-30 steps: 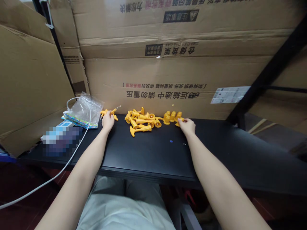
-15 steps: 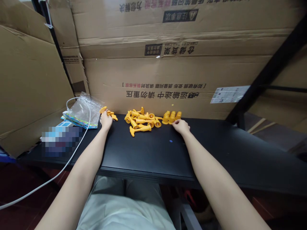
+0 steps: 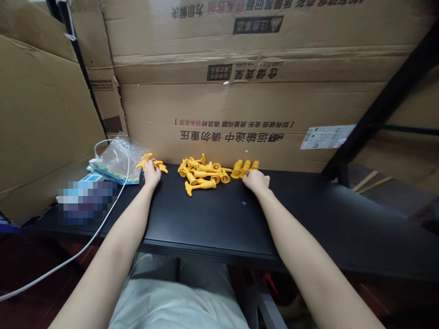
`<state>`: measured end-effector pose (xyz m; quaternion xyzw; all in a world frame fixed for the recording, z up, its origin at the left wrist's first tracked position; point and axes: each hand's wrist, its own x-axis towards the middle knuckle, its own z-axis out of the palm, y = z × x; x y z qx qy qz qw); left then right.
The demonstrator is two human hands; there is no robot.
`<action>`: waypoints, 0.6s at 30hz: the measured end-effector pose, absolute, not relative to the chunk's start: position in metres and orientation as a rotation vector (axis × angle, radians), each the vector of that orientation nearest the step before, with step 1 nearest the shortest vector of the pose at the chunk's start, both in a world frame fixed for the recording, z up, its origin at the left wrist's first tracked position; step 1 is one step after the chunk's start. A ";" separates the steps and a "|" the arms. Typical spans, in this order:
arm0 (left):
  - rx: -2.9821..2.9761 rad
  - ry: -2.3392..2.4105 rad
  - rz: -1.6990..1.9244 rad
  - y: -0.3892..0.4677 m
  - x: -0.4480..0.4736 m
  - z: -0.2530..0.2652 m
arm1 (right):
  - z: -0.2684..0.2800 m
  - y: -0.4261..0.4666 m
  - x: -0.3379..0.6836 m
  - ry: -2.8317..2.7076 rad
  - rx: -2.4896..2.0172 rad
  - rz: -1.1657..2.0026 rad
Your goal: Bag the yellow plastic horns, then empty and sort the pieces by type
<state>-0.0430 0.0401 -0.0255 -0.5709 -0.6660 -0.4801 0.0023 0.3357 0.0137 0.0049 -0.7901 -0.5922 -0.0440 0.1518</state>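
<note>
At the left of the black table, my left hand [image 3: 151, 174] is closed around a yellow T-handled plastic piece [image 3: 144, 160], whose crossbar shows above the fingers. More yellow T-handled pieces [image 3: 163, 168] lie just right of that hand. Several yellow pieces with T-handles and hollow round ends [image 3: 202, 173] lie in a loose heap between my hands. Small yellow cup-shaped pieces [image 3: 236, 170] stand in rows to the right of the heap. My right hand [image 3: 257, 180] is closed at the front right of these rows, with its fingertips hidden at a cup-shaped piece.
A tall cardboard sheet [image 3: 154, 105] stands behind the black table [image 3: 206, 224]. Clear plastic bags [image 3: 118, 157] and a white cable [image 3: 125, 187] lie at the left. A blue spot [image 3: 243, 203] marks the tabletop. A black metal post [image 3: 380, 105] slants at the right.
The T-handled piece in my left hand has turned, so more of its crossbar shows. My right hand has shifted slightly left and over the front cup-shaped pieces.
</note>
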 end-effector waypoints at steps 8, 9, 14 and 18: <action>-1.773 -2.046 -1.558 0.046 -0.042 -0.028 | 0.011 0.006 0.308 -1.855 -2.003 -0.184; -1.770 -2.050 -1.529 0.045 -0.042 -0.027 | 0.009 0.006 0.306 -1.885 -1.966 -0.194; -1.734 -2.113 -1.385 0.039 -0.040 -0.022 | -0.001 0.008 0.298 -2.005 -1.893 -0.189; -1.712 -2.224 -1.244 0.035 -0.039 -0.022 | -0.004 0.009 0.296 -2.067 -1.936 -0.101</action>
